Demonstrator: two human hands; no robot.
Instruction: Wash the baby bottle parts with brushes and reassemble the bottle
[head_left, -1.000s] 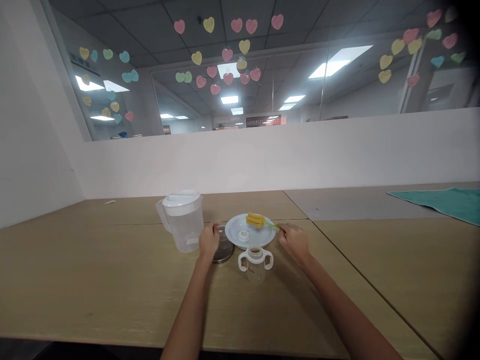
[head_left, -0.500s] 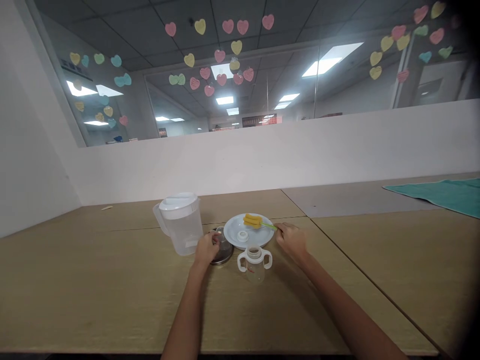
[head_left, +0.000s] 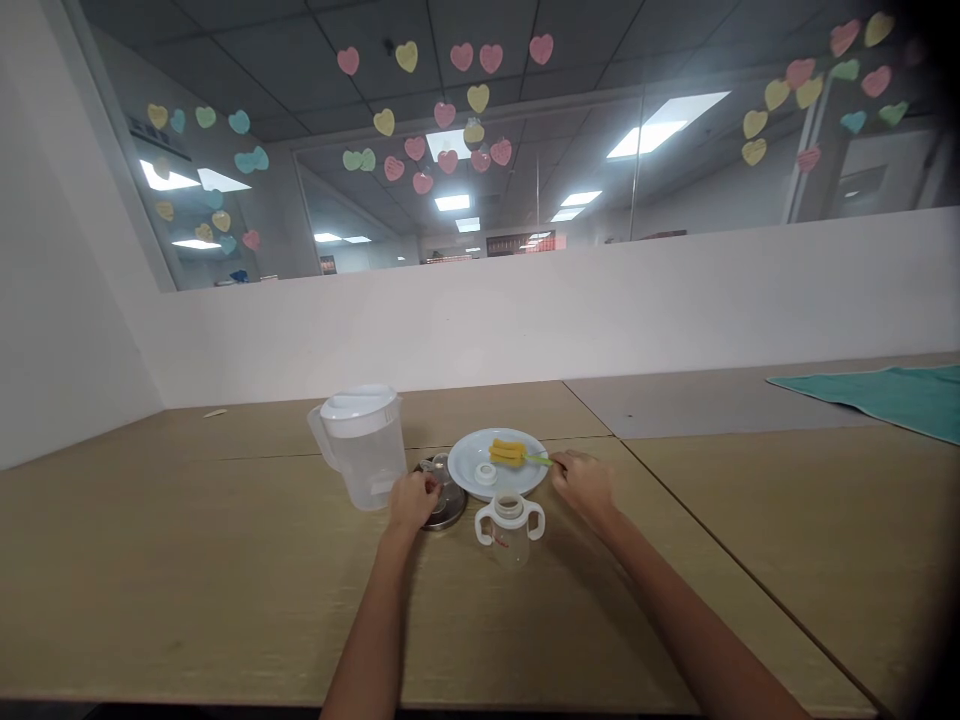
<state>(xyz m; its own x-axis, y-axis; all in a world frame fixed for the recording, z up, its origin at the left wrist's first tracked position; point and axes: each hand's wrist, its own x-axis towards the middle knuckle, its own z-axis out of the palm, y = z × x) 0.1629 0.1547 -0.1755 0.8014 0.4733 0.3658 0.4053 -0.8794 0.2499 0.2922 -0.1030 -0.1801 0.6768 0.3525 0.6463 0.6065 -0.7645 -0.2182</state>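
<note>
My left hand (head_left: 411,498) is closed on a small clear cap (head_left: 439,467) that rests on a dark round metal dish (head_left: 444,508), just right of a white lidded pitcher (head_left: 362,445). My right hand (head_left: 583,483) is closed on the green handle of a yellow sponge brush (head_left: 508,452), whose head lies on a white plate (head_left: 465,470). A small white ring (head_left: 485,473) also lies on the plate. A clear baby bottle with two white handles (head_left: 511,528) stands open-topped between my hands, near the plate's front edge.
The wooden table (head_left: 225,560) meets a white partition wall at the back. A teal cloth (head_left: 892,393) lies at the far right. A small light scrap (head_left: 214,412) lies near the back left wall.
My left hand has closed on the clear cap over the metal dish. The brush head has shifted slightly on the plate. The view has tilted a little.
</note>
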